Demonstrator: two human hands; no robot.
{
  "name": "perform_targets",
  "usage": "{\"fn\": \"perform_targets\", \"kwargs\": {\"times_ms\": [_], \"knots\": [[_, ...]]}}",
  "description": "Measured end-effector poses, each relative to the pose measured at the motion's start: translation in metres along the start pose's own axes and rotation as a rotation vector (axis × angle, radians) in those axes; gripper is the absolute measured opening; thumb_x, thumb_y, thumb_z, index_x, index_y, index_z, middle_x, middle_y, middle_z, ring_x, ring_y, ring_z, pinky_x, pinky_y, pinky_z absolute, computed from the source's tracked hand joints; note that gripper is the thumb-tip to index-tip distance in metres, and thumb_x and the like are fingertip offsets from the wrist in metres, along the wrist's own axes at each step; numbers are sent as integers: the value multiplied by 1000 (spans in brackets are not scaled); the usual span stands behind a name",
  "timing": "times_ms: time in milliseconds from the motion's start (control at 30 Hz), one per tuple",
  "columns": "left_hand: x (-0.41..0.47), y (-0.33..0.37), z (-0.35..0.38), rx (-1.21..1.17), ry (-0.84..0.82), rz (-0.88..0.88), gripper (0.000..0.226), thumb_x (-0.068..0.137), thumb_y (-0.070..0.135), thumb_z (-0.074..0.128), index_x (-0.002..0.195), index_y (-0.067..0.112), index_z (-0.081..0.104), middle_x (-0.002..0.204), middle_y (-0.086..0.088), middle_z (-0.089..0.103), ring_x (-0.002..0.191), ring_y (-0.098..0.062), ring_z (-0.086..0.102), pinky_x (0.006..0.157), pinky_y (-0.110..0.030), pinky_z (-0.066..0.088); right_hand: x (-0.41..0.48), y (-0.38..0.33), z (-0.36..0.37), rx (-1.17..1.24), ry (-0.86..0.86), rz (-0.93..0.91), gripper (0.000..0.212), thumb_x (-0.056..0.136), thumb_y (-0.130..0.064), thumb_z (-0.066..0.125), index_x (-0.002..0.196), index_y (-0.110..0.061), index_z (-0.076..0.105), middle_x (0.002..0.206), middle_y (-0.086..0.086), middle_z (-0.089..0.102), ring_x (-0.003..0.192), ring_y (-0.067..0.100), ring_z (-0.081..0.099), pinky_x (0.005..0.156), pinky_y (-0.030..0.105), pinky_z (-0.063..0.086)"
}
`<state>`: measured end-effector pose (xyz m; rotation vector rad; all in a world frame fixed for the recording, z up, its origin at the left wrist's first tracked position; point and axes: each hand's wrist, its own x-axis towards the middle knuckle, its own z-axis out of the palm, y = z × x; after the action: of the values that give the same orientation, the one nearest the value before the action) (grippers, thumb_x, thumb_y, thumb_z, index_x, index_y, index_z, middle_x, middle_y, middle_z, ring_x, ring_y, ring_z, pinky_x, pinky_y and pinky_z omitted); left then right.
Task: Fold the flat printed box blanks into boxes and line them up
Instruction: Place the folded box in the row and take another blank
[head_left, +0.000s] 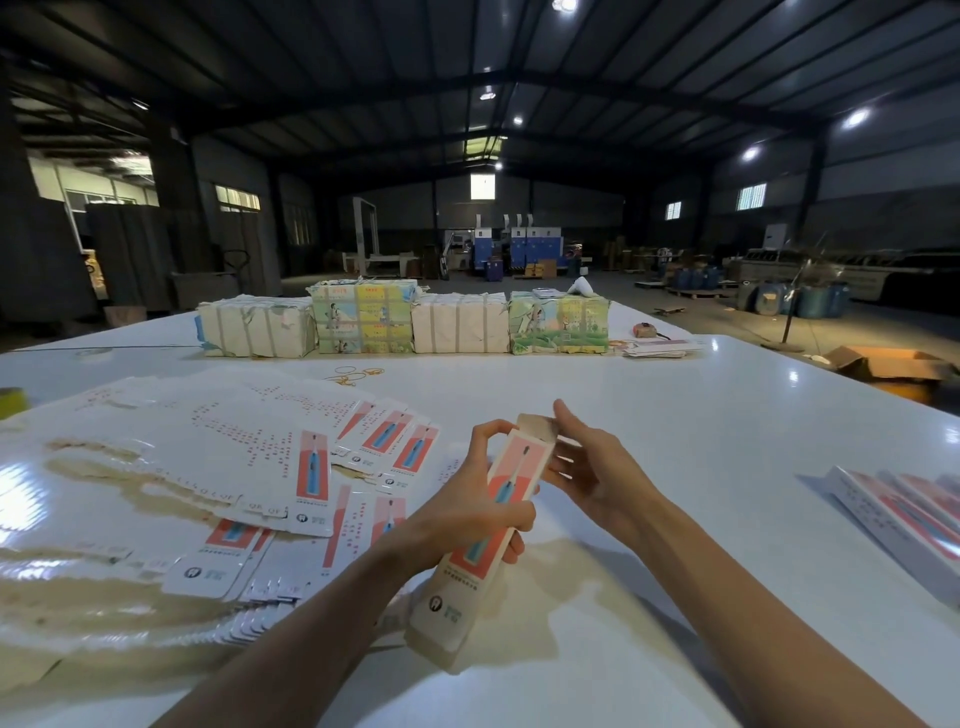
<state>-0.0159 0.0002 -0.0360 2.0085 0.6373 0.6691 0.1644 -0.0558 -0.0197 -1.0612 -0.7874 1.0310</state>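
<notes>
Over the white bench (701, 415), near my edge, I'm holding one folded box (460, 603) tilted, top end pointing away from me. Left hand (467, 504) is gripping its middle, fingers curled round the printed face. Right hand (597, 467) is touching the open brown top flap (537, 427), fingers mostly straight, clamping nothing. Flat blanks (208, 467) are lying fanned in a loose pile just left of my left hand. Finished boxes (904, 514) are lying side by side at the bench's right edge. Four wrapped bundles (363, 322) are sitting in a row at the far side.
</notes>
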Motion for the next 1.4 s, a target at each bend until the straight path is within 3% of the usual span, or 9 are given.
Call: {"fn": "perform_targets", "kwargs": {"times_ms": [167, 333, 533, 700, 833, 1033, 1200, 1400], "knots": [[-1, -2, -2, 10, -1, 19, 92, 77, 24, 82, 120, 78, 21, 115, 4, 60, 74, -17, 79, 56, -21, 59, -1, 1, 1, 16, -13, 14, 18, 98, -25, 74, 97, -13, 87, 109, 12, 81, 102, 24, 79, 76, 31, 63], [0, -4, -1, 3, -12, 30, 91, 77, 20, 82, 126, 69, 24, 114, -3, 61, 74, -24, 79, 58, -25, 60, 1, 3, 2, 19, -5, 12, 12, 94, -12, 75, 95, -11, 87, 107, 14, 81, 91, 20, 80, 72, 28, 63], [1, -6, 0, 21, 2, 50, 91, 78, 21, 83, 121, 74, 22, 113, 2, 59, 73, -17, 79, 55, -20, 58, 2, 4, 2, 17, 32, 7, 15, 95, -11, 73, 90, -12, 87, 103, 12, 81, 89, 22, 80, 68, 29, 63], [1, -10, 2, 22, 9, 55, 96, 77, 20, 84, 129, 69, 20, 111, 4, 58, 73, -19, 79, 55, -22, 59, 1, 6, 1, 10, 50, 9, 16, 96, -10, 71, 90, -10, 87, 102, 14, 81, 83, 19, 80, 66, 27, 62], [5, -16, 4, -18, 11, 24, 105, 74, 21, 85, 140, 69, 18, 115, -2, 59, 72, -28, 79, 58, -31, 62, -1, 6, 0, -45, 16, -15, 18, 97, -11, 69, 91, -10, 87, 102, 14, 81, 89, 20, 80, 71, 25, 62], [10, -23, 2, -57, 54, 3, 98, 72, 24, 85, 137, 69, 25, 110, -6, 63, 71, -29, 79, 56, -34, 63, -2, 8, 4, -91, -57, -80, 26, 103, -13, 61, 102, -14, 86, 107, 14, 81, 101, 25, 78, 80, 26, 63], [16, -25, -1, -189, 129, 13, 98, 73, 15, 84, 134, 67, 28, 112, -11, 62, 72, -31, 78, 57, -35, 63, -4, 16, 12, -196, -40, -217, 23, 100, -11, 71, 122, -15, 76, 110, 5, 81, 105, 24, 77, 92, 37, 63], [19, -32, -2, -144, 160, -43, 99, 69, 20, 87, 132, 69, 29, 108, -2, 65, 71, -28, 79, 54, -34, 63, -8, 17, 11, -338, -4, -303, 17, 97, -13, 75, 113, -14, 79, 109, 0, 81, 105, 22, 77, 96, 44, 63]]}}
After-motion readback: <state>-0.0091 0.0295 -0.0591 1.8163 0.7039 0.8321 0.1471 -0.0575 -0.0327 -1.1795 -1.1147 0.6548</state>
